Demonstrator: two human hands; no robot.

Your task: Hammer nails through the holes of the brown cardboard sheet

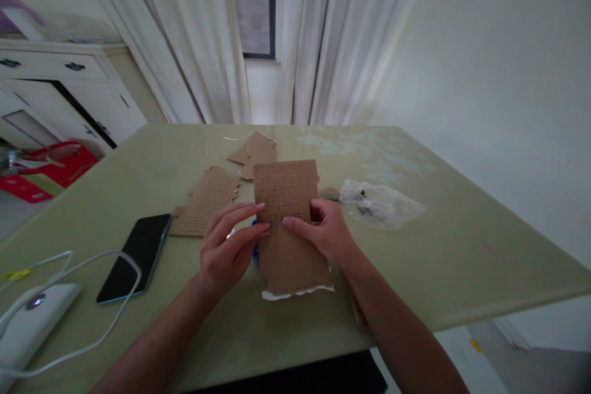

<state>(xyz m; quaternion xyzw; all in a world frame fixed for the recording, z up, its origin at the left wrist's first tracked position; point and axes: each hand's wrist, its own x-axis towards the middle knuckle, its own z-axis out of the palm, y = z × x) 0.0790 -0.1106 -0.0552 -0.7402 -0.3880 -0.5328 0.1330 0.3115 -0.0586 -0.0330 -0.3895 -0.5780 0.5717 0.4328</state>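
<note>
Pale-green table (443,258) is seen across lower frame. Brown perforated cardboard (295,258), mid-frame, is grasped by R hand (333,233); its L edge is met by L hand (227,247), grip can't be told. Clear bag (385,204), ctr R, is marked w/ dark print, too small to be read.

No legible text. Dark marks (363,194) on clear plastic bag (394,204), right of frame centre, too small to read.

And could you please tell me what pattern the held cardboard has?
The cardboard has rows of small dots or holes above, plain brown below, in the head view.
</note>
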